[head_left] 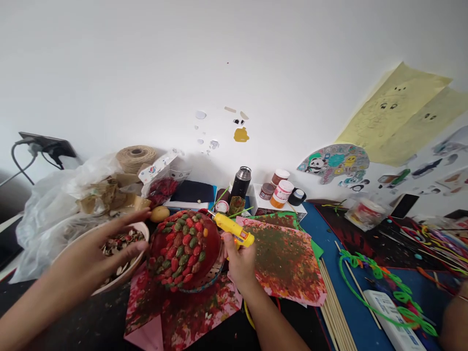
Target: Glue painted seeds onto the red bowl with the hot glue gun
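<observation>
My right hand (242, 263) is wrapped round a yellow hot glue gun (231, 227), its nozzle pointing up and left. Just left of it is a round dark-red piece (208, 253), partly covered with red, green and brown painted shells (185, 246). A woven basket (206, 282) shows beneath its lower right edge. My left hand (104, 251) hovers with thumb and fingers apart over a pale bowl (141, 265) of loose shells (126, 241). I see nothing between its fingers, and the hand hides part of the bowl.
Paint-smeared pink paper (288, 258) lies under and right of the basket. Behind stand a black flask (241, 183) and paint jars (282, 192). A twine roll (136, 157) and plastic bags (44, 219) are left. Wooden sticks (336, 312), green pipe cleaners (343, 278) and another person's arm (455, 319) are right.
</observation>
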`<state>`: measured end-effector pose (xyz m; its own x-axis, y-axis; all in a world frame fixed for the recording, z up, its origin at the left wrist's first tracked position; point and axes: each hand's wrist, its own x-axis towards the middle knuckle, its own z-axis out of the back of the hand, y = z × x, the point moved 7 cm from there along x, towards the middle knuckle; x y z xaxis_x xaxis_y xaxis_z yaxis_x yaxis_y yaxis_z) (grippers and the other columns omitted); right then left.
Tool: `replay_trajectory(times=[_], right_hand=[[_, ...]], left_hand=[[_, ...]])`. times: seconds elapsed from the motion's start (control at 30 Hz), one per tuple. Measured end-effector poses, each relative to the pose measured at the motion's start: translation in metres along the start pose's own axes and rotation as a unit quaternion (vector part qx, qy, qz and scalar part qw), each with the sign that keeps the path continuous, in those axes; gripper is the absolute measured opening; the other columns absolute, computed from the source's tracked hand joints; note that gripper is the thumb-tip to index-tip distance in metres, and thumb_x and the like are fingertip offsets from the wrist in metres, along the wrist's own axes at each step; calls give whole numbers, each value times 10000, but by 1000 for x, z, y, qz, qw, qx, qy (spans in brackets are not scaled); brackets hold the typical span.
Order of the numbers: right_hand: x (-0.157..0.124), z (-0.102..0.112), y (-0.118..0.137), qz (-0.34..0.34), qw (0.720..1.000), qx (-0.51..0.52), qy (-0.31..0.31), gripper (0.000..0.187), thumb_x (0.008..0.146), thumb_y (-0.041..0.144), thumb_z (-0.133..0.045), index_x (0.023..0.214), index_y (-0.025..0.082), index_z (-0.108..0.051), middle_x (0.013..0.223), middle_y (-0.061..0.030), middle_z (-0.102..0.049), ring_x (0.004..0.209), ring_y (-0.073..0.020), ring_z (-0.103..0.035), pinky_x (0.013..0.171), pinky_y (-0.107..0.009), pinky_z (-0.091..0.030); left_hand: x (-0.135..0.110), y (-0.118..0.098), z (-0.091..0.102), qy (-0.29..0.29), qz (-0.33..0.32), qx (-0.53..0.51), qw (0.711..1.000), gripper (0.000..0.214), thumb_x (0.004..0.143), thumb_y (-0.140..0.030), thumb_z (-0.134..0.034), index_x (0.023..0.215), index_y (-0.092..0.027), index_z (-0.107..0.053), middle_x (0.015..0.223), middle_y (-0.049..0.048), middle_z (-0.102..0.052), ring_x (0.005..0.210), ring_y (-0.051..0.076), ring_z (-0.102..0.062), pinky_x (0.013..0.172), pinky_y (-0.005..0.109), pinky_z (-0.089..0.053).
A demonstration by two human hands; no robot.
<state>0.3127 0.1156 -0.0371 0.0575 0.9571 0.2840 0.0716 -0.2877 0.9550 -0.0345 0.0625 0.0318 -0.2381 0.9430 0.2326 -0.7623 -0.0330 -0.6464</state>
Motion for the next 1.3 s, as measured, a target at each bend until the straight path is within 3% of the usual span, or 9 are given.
replay_trajectory(times=[0.1,0.2,0.33,0.5,0.63,0.83,1.07,1.17,1.3], right_hand=[[-1,1,2,5,1000,-4,-5,675,998,783,-756,656,209,-658,450,33,-538,359,-140,-552,413,-241,-462],[-1,2,5,15,1000,-10,-8,661,991,791,-759,690,207,-682,453,36,-543,349,-143,-548,408,-247,-473],[-3,1,9,31,999,-23,-5,608,974,778,-783,771,208,-725,464,45,-545,370,-155,-548,406,-258,-488],[-5,-1,15,47,998,-35,3,540,978,718,-808,807,211,-738,502,37,-579,409,-153,-547,430,-260,-499],[-5,-1,19,59,998,-36,5,520,997,693,-791,820,207,-742,508,36,-587,410,-152,-544,430,-257,-496],[-5,0,22,62,998,-34,-2,515,998,696,-794,844,206,-762,538,19,-618,432,-167,-576,442,-270,-518],[-5,1,28,71,997,-40,-8,572,965,773,-793,866,210,-804,743,-75,-763,638,-229,-692,603,-332,-622],[-5,0,29,74,996,-41,-6,565,968,768,-788,850,215,-786,717,-58,-727,619,-213,-652,579,-316,-596],[-6,-1,28,79,996,-43,4,503,990,701,-794,871,213,-790,752,-53,-724,650,-208,-654,628,-320,-602]], left_hand=[[7,36,21,-19,52,20,998,789,830,-943,-586,1433,-468,-766,1407,-33,-875,1259,341,-833,920,406,-706],[19,64,25,49,39,110,992,732,885,-899,-550,1339,-389,-813,1299,8,-908,1140,328,-855,868,381,-683],[27,94,12,95,15,161,982,599,907,-763,-521,1151,-339,-866,1141,70,-916,1052,369,-837,908,447,-630],[23,118,-12,108,5,206,973,518,873,-599,-561,1179,-292,-845,1167,133,-896,1090,417,-799,980,509,-581],[22,118,-26,139,-1,210,968,412,874,-528,-595,1145,-320,-825,1173,97,-890,1045,388,-802,939,473,-586],[22,104,-23,128,15,208,970,297,911,-532,-575,1011,-337,-776,884,58,-856,807,345,-806,718,408,-540],[13,89,-21,119,41,178,976,202,846,-516,-554,840,-359,-681,608,-29,-740,485,280,-686,516,361,-432],[12,82,-16,106,48,162,980,273,840,-589,-554,838,-355,-694,588,-30,-725,468,274,-670,520,361,-441],[13,73,-5,75,58,136,986,513,859,-744,-532,1010,-344,-816,680,-5,-787,554,283,-706,615,371,-542]])
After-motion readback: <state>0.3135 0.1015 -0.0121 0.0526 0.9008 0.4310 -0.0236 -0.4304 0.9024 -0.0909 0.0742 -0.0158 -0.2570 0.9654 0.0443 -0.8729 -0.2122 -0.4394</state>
